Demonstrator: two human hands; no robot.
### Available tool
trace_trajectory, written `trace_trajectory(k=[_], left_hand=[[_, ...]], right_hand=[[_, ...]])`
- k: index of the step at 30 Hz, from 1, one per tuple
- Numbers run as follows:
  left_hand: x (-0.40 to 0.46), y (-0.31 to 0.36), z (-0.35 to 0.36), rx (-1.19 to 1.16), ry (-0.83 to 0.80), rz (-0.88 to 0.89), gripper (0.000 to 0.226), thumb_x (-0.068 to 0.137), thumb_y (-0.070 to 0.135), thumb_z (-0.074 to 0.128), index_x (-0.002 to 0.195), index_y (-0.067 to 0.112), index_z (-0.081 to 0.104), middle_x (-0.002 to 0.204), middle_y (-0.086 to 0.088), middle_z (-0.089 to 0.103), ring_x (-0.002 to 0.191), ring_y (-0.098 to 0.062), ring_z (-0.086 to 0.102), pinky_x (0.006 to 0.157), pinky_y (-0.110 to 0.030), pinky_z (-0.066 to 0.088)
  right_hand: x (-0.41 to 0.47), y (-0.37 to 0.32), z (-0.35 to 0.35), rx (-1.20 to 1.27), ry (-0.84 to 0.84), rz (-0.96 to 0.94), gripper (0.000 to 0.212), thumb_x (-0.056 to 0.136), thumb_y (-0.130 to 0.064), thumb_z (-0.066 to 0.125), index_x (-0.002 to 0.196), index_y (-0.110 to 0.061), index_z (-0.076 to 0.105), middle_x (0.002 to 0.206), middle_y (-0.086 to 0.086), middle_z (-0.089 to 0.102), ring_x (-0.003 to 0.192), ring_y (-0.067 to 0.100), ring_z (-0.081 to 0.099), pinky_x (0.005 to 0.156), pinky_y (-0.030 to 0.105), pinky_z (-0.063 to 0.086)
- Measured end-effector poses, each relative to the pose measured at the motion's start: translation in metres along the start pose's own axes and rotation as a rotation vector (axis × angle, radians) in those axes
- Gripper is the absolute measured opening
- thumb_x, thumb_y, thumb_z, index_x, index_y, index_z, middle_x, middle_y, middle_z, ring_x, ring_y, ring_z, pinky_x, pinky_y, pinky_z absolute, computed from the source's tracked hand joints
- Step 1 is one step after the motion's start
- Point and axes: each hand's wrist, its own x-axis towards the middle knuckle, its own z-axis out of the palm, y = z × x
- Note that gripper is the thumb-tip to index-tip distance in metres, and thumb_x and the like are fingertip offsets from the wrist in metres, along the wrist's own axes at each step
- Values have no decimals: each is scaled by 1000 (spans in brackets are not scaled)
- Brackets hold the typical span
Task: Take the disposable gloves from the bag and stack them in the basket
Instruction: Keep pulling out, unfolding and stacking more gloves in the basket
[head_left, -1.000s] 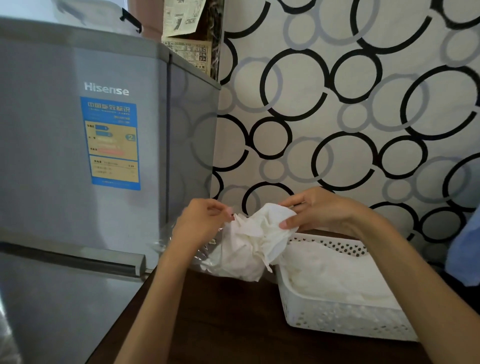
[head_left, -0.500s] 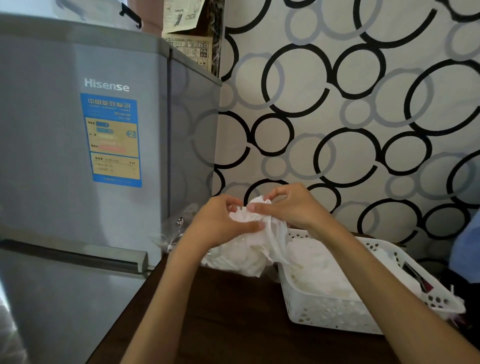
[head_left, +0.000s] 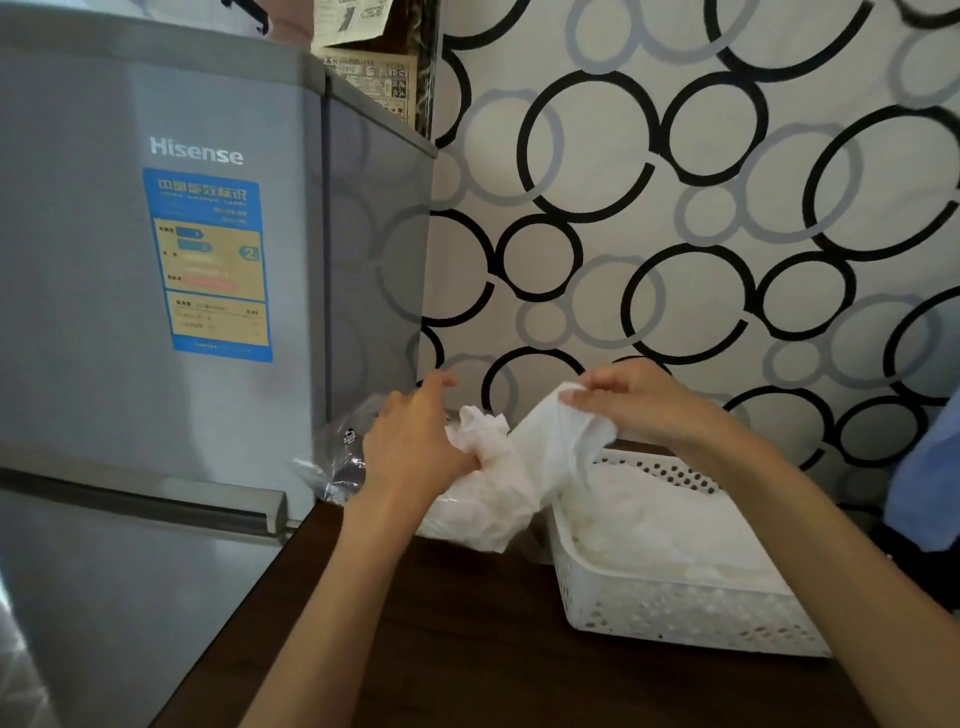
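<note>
A clear plastic bag (head_left: 340, 467) full of crumpled white disposable gloves (head_left: 480, 506) rests on the dark wooden table (head_left: 467, 649) beside the fridge. My left hand (head_left: 415, 447) grips the bag and the bunch of gloves from the left. My right hand (head_left: 631, 402) pinches one white glove (head_left: 558, 441) by its top edge, stretched up and to the right out of the bunch, over the basket's near-left corner. The white perforated basket (head_left: 675, 613) stands on the right and holds a layer of white gloves (head_left: 665, 525).
A grey Hisense fridge (head_left: 156, 312) stands close on the left, its side touching the table's edge. A wall with black and grey circles is right behind the basket. Blue fabric (head_left: 930, 478) shows at the right edge.
My hands came together on the bunch, then my right hand moved right and up, drawing one glove out. My left hand lowered onto the bag and holds it down.
</note>
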Motion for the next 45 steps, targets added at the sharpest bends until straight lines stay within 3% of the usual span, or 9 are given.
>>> trace_trajectory(k=[7,12,16,22,25,29,32,38,45], left_hand=[[-1,-3,13,93,-11,2,45,78,37,71,118,20,61,114,-6,64,109,-29,57,82,-38,46],[4,-7,15,43,-168,-77,47,76,29,73,119,19,59,111,-5,63,105,-28,58,84,-35,49],[9,-5,9,-147,-357,-97,46,82,22,69,126,16,57,95,1,56,87,-17,53,70,-27,45],[10,0,3,-279,-399,-50,66,74,36,79,133,22,52,120,-2,55,101,-16,50,88,-28,43],[7,-2,10,-238,-327,-53,64,61,36,87,118,31,60,121,3,55,115,-19,48,98,-37,44],[1,0,18,-62,-99,-47,42,66,29,83,104,33,65,116,1,58,119,-20,46,88,-33,42],[0,-2,17,-18,14,-46,40,70,19,78,106,32,65,113,-1,60,115,-20,48,80,-31,42],[0,-4,15,90,20,-19,41,78,14,70,115,29,63,116,-5,60,118,-22,47,85,-34,43],[-1,-5,20,163,-7,-20,40,81,10,67,116,29,63,119,-3,59,121,-23,44,89,-33,42]], right_hand=[[-10,4,31,54,497,-122,13,98,-23,46,102,-17,57,95,-2,56,74,3,50,57,18,37],[-14,7,31,44,104,59,18,97,-16,42,85,-14,55,87,4,59,83,19,58,78,35,52],[-11,8,41,249,45,165,23,99,-10,38,85,-21,53,85,0,58,81,15,59,69,30,56],[-1,-1,47,223,-8,168,17,98,-13,40,110,-16,52,98,5,60,95,23,61,84,37,56],[-1,-4,48,111,-16,128,14,99,-16,38,93,-20,50,87,0,54,78,13,53,71,27,45],[-4,1,45,86,149,25,23,102,-20,33,119,-19,48,113,0,50,97,14,51,74,25,39],[-5,4,32,174,366,2,22,100,-16,34,114,-15,51,108,3,54,96,18,51,63,24,40],[-3,6,9,226,489,-24,16,97,-11,40,99,-15,56,85,-5,54,74,6,49,58,20,37],[-7,1,-23,318,608,-57,24,94,-6,41,98,-19,60,83,-11,58,77,1,53,61,15,38]])
